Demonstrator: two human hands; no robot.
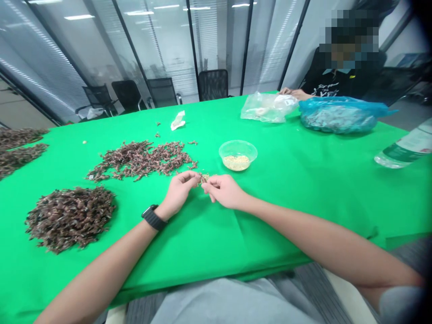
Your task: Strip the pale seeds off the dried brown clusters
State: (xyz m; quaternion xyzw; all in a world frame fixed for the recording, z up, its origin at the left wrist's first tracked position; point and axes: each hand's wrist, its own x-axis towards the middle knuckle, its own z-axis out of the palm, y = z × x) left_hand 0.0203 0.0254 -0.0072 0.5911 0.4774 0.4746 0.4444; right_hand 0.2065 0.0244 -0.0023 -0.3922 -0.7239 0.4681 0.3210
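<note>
My left hand (178, 192) and my right hand (224, 191) meet over the green tablecloth (303, 189), both pinched on one small brown dried pod (203, 178) held between the fingertips. A black watch is on my left wrist. Just beyond the hands stands a clear plastic bowl (238, 155) with pale yellow seeds in it. A spread of dried brown pods (143, 158) lies to the left of the bowl. A denser heap of brown husks (70, 217) sits nearer to me on the left.
Across the table a person in black sits with hands on the cloth, behind a clear plastic bag (268, 107) and a blue bag (339, 114) of pods. A plastic bottle (405, 149) lies at right. More pod piles (18, 148) lie far left. Office chairs (212, 84) stand behind.
</note>
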